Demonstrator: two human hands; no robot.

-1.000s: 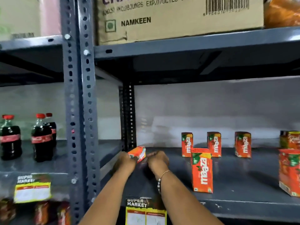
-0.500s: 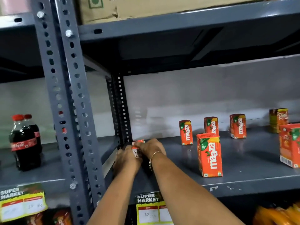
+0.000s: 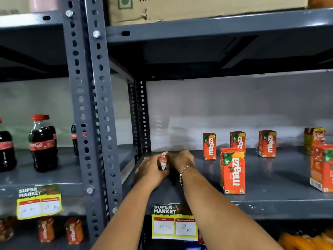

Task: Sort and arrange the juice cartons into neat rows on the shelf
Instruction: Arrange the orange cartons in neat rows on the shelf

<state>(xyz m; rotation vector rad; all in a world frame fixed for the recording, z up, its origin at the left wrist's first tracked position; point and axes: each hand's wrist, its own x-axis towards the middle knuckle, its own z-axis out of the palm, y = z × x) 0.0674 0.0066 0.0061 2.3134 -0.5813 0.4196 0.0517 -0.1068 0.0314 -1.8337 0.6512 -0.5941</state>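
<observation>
Grey metal shelf point(image 3: 270, 204), 4 upright Maaza cartons point(image 3: 232, 170), perhaps 2 other juice cartons point(image 3: 322, 167) at right

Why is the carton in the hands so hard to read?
Head view: motion blur smears the held carton between the left hand and right hand; the front Maaza carton reads sharp; wide-angle bends the upright; dim, soft shadows.

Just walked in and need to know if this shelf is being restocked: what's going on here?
A person is arranging juice cartons on a grey metal shelf. Both hands, the left hand and right hand, are closed around one small orange carton at the shelf's back left corner. Four Maaza cartons stand loosely spaced: three near the back wall, one nearer the front. They are not yet in a neat row.
</observation>
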